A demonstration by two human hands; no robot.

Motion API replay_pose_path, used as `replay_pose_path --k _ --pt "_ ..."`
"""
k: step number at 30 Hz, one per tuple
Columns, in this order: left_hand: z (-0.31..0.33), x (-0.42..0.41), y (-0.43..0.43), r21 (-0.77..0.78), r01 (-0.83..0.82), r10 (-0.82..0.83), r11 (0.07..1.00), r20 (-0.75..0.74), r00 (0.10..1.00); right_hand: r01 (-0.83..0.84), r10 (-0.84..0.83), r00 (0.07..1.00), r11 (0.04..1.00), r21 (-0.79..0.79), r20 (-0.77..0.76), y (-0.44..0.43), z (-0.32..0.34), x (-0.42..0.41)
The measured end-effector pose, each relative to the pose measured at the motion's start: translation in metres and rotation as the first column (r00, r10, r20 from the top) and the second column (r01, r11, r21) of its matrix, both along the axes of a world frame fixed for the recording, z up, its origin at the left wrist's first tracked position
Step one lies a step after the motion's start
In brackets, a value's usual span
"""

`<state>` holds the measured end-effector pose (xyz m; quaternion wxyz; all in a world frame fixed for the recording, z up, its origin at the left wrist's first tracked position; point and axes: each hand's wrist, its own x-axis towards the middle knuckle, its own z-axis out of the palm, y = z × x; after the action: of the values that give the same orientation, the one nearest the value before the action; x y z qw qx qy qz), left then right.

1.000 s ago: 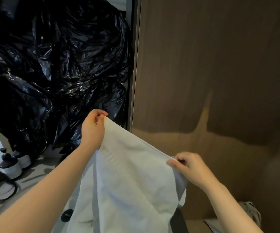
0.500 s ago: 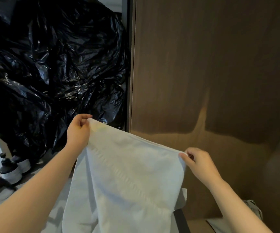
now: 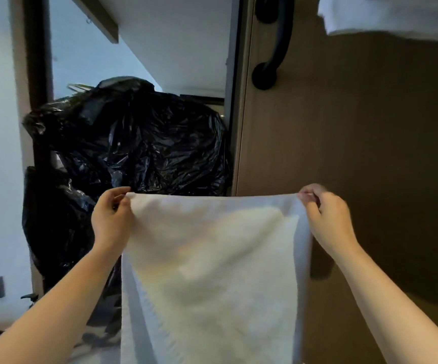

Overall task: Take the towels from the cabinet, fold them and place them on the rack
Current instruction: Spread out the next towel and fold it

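Between two raised bare arms, a white towel hung flat and stretched wide, its top edge level and pulled taut. At the upper left corner the left hand pinched the cloth, thumb and curled fingers closed on the hem. At the upper right corner the right hand did the same, its fingers bent tightly round the edge. From that top edge the towel dropped straight down past the bottom of the view (its lower end could not be seen).

Behind the towel to the left sat crumpled black plastic bags, glossy and piled high inside an open recess. To the right stood a brown wooden door carrying a black handle near its top. Another white towel showed at the upper right corner, well apart from the held one.
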<state>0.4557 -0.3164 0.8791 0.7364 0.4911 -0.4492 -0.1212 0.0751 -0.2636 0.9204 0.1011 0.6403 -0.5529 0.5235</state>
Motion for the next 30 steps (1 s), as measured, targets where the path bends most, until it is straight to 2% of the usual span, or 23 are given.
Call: replay_pose_path --k 4,8,12,20,25,27,30 --pt "0.027 -0.003 -0.002 -0.062 -0.001 0.003 0.998 0.025 1.000 0.057 -0.058 0.998 0.996 0.072 0.003 -0.006 0.030 -0.003" --pt "0.040 -0.006 -0.002 -0.091 0.008 -0.004 0.996 0.050 0.999 0.101 -0.102 0.991 0.995 0.016 0.086 -0.004 0.039 -0.009" --pt "0.045 -0.013 0.002 -0.136 0.018 -0.009 0.990 0.064 0.998 0.121 -0.118 0.988 0.992 -0.025 0.104 0.000 0.037 -0.015" --pt "0.042 -0.030 0.008 -0.150 0.098 -0.089 0.984 0.061 0.994 0.164 -0.172 0.984 0.974 0.155 0.037 -0.002 0.011 -0.031" --pt "0.040 -0.051 0.020 -0.178 0.195 -0.183 0.965 0.080 0.980 0.292 -0.289 0.956 0.920 0.259 -0.054 0.005 -0.012 -0.037" --pt "0.040 -0.064 0.026 -0.188 0.218 -0.200 0.958 0.109 0.974 0.263 -0.254 0.965 0.928 0.263 -0.072 0.011 -0.018 -0.031" --pt "0.037 -0.093 0.038 -0.165 0.282 -0.260 0.945 0.142 0.955 0.035 -0.031 0.999 0.976 0.213 -0.024 0.021 -0.020 -0.009"
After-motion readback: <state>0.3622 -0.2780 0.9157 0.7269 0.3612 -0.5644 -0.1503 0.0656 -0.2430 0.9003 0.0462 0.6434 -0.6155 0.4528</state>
